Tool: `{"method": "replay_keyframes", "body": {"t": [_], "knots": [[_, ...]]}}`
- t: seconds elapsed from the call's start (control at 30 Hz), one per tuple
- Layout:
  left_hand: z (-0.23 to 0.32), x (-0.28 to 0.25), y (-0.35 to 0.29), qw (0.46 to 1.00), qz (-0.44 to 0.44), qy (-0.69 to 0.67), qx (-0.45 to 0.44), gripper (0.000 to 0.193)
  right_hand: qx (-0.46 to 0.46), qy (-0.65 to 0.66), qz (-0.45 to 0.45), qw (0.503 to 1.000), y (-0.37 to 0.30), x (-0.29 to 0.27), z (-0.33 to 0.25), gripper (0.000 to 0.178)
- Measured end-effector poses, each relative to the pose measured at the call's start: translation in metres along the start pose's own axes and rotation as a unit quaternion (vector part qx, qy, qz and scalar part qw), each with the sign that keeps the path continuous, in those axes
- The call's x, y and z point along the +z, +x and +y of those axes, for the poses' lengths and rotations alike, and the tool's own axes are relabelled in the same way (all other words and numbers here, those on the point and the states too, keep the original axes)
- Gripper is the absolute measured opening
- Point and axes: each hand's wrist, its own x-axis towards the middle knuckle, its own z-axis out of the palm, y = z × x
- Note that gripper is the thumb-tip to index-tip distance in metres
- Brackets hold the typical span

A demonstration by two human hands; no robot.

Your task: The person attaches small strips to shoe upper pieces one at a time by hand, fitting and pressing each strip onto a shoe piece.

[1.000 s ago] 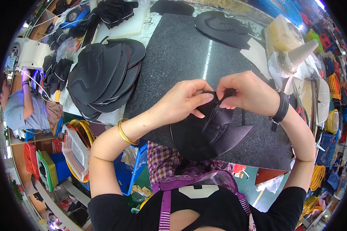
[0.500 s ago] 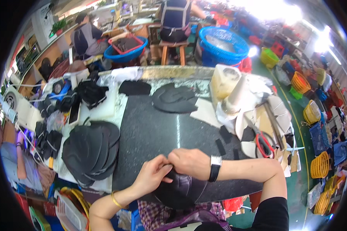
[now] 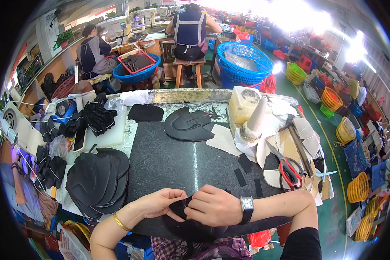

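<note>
At the near edge of the dark work slab (image 3: 160, 160), my left hand (image 3: 164, 203) pinches the upper edge of a black leather piece, which looks like a shoe upper (image 3: 193, 230). My right hand (image 3: 214, 206) grips the same edge close beside it, fingers curled. Both hands cover part of the piece, and its lower part hangs toward my lap. A stack of similar black curved pieces (image 3: 93, 180) lies left of the slab. Another black curved piece (image 3: 188, 124) rests flat near the slab's far edge.
Red-handled scissors (image 3: 290, 171), a hammer-like tool (image 3: 301, 143), a pale cone (image 3: 255, 121) and a whitish plastic container (image 3: 243, 104) stand or lie to the right. Small black strips (image 3: 240, 177) are nearby. Blue baskets (image 3: 245, 60) and seated people are beyond the table.
My view has tilted up, showing more of the people beyond the table. Both hands have come lower in the picture with the black piece, and the left fingers have spread slightly along its edge.
</note>
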Motion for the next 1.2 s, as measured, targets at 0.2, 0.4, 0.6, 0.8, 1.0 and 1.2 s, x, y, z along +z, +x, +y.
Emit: {"method": "replay_keyframes", "body": {"t": [0.2, 0.4, 0.6, 0.8, 1.0, 1.2], "knots": [[0.011, 0.024, -0.011, 0.992, -0.022, 0.125, 0.009, 0.035, 0.116, 0.112, 0.003, 0.987, 0.011, -0.011, 0.010, 0.028], [-0.004, 0.020, -0.014, 0.993, -0.084, 0.079, -0.008, 0.035, -0.024, 0.080, 0.046, 0.995, 0.008, -0.002, -0.002, 0.017], [-0.013, 0.008, -0.017, 0.982, -0.067, -0.115, 0.135, 0.039, 0.267, 0.259, 0.011, 0.928, 0.008, 0.000, 0.012, 0.016], [-0.004, 0.028, -0.014, 0.976, 0.107, 0.115, 0.151, 0.027, 0.381, 0.452, -0.116, 0.798, 0.004, 0.005, 0.050, 0.025], [-0.010, 0.031, -0.016, 0.969, 0.151, 0.128, 0.151, 0.025, 0.306, 0.332, -0.089, 0.888, 0.020, -0.015, 0.034, 0.021], [-0.016, 0.028, -0.013, 0.964, 0.161, 0.164, 0.135, 0.016, 0.317, 0.339, -0.134, 0.875, 0.022, -0.007, 0.039, 0.018]]}}
